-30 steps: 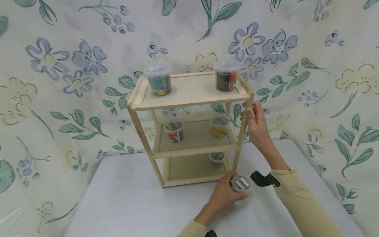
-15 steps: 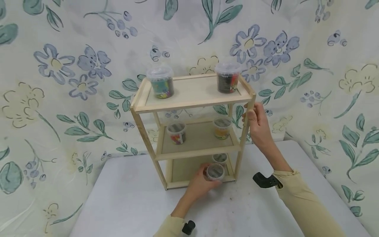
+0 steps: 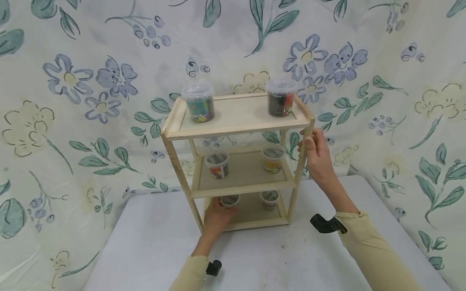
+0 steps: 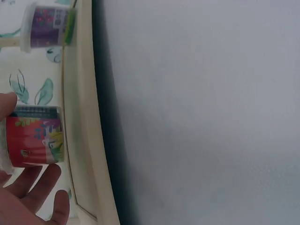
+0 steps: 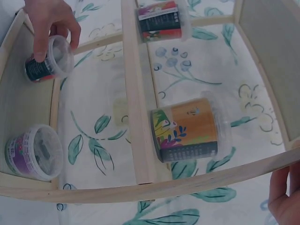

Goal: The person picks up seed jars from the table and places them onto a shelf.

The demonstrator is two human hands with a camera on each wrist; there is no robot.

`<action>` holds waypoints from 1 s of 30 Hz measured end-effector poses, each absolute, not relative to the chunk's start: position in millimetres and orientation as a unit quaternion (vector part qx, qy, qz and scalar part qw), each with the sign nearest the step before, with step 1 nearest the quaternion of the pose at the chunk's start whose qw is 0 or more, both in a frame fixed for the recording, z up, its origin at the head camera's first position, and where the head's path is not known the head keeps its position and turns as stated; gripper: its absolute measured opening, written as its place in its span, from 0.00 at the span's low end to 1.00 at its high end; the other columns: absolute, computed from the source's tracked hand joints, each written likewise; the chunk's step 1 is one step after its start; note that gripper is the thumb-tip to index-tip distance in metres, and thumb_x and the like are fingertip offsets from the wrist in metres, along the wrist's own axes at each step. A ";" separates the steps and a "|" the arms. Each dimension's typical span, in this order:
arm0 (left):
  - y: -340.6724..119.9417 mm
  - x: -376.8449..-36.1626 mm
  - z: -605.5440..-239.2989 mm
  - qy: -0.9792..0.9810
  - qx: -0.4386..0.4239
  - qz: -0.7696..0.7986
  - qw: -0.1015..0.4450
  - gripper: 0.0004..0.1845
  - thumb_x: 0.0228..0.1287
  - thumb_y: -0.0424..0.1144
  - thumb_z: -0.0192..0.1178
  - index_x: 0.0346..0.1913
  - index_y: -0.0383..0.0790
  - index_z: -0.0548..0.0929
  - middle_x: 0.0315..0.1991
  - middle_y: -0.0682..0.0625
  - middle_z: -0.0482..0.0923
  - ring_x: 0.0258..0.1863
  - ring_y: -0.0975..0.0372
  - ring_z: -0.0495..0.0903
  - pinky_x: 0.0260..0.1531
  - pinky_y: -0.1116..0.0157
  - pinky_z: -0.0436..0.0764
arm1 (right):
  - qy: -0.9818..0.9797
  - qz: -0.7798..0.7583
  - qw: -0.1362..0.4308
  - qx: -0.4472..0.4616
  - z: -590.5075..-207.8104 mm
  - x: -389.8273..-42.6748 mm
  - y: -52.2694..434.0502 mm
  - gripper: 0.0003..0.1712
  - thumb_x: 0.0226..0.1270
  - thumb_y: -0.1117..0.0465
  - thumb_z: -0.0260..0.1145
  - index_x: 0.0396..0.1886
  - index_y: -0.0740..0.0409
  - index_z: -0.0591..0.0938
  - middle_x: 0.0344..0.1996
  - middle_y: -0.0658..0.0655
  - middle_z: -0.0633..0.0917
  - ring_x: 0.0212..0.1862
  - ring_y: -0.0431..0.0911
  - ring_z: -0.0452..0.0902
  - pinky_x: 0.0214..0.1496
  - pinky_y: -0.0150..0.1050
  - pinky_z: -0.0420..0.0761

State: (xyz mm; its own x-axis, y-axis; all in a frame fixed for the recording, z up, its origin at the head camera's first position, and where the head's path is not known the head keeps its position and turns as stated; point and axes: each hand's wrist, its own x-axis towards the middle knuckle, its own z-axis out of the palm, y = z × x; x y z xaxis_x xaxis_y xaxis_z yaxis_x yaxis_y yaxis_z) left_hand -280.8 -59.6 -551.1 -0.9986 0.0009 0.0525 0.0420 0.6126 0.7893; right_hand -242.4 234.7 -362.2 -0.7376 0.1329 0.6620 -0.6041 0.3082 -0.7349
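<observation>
L hand [image 3: 215, 216] is inside the bottom level of the wooden shelf [image 3: 236, 129], fingers [image 5: 51, 21] curled round a small lidded tub [image 3: 229, 201] w/ a red label. The tub sits at the left side of the bottom board; from the L wrist view its base looks to be at the board, but can't tell if it's fully set down. Thumb on one side, the other fingers on the far side, grip closed on it.

R hand [image 3: 317, 155] is up at the front right post of the shelf, just under the top board, fingers wrapped round the post.

A second tub w/ a purple label [image 3: 270, 199] stands on the same bottom board, right side, well apart from the held one. Middle board: a tub w/ red label [image 3: 217, 164] on the left, an orange/yellow tub [image 3: 273, 158] on the right. Top board: a teal tub [image 3: 198, 103] at left, a dark tub [image 3: 280, 98] at right, both w/ clear lids, upright.

The shelf stands at the back of a grey worktop [image 3: 153, 250], against a flower-print cloth [image 3: 91, 81].
</observation>
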 end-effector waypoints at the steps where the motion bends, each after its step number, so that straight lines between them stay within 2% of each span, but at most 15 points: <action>1: -61.6 -282.0 -552.7 -0.895 -0.008 -0.445 0.022 0.44 0.54 0.57 0.69 0.69 0.39 0.67 0.54 0.40 0.80 0.49 0.48 0.81 0.44 0.50 0.81 | -0.741 0.566 0.325 0.158 -362.2 -242.3 235.0 0.20 0.81 0.57 0.45 0.56 0.71 0.67 0.35 0.50 0.75 0.38 0.39 0.73 0.45 0.33 0.73; 6: -67.9 -284.5 -558.0 -0.890 -0.011 -0.456 0.031 0.39 0.55 0.56 0.70 0.65 0.40 0.69 0.53 0.42 0.81 0.48 0.51 0.82 0.45 0.52 0.81 | -0.742 0.564 0.326 0.160 -362.3 -242.3 235.3 0.20 0.81 0.57 0.45 0.56 0.71 0.67 0.36 0.47 0.75 0.39 0.39 0.73 0.46 0.33 0.73; 10: -69.0 -284.4 -559.4 -0.882 -0.023 -0.468 0.038 0.39 0.56 0.53 0.70 0.66 0.41 0.68 0.53 0.42 0.80 0.48 0.52 0.83 0.45 0.54 0.82 | -0.743 0.562 0.326 0.163 -362.7 -242.5 235.1 0.20 0.81 0.57 0.44 0.57 0.71 0.67 0.36 0.48 0.75 0.38 0.39 0.73 0.45 0.33 0.73; 17: -69.0 -282.7 -558.7 -0.883 -0.020 -0.467 0.045 0.38 0.56 0.51 0.70 0.66 0.39 0.67 0.53 0.40 0.80 0.48 0.50 0.82 0.44 0.52 0.82 | -0.746 0.561 0.323 0.159 -363.6 -242.4 235.3 0.19 0.81 0.58 0.44 0.57 0.71 0.66 0.36 0.48 0.75 0.39 0.39 0.73 0.46 0.34 0.73; 25: -69.7 -282.0 -561.0 -0.881 -0.022 -0.471 0.044 0.41 0.58 0.51 0.69 0.70 0.42 0.63 0.56 0.37 0.77 0.53 0.48 0.80 0.50 0.49 0.80 | -0.749 0.561 0.317 0.152 -363.6 -242.2 235.2 0.18 0.81 0.59 0.44 0.58 0.70 0.66 0.37 0.49 0.75 0.40 0.39 0.73 0.47 0.34 0.73; 30: -69.0 -280.1 -562.5 -0.884 -0.025 -0.464 0.052 0.41 0.58 0.50 0.69 0.70 0.42 0.62 0.56 0.34 0.76 0.51 0.46 0.80 0.47 0.48 0.80 | -0.749 0.562 0.316 0.148 -363.4 -241.8 235.0 0.18 0.81 0.59 0.44 0.58 0.70 0.66 0.38 0.52 0.75 0.40 0.40 0.73 0.47 0.34 0.73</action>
State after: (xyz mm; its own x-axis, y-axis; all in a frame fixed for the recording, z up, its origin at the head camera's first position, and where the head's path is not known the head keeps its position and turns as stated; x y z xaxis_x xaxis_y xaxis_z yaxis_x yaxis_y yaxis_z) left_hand -280.1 -69.0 -562.5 -0.9933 -0.0047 0.1152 0.0921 0.5688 0.8173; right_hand -241.8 235.0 -363.4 -0.7561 0.1342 0.6405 -0.5775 0.3236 -0.7495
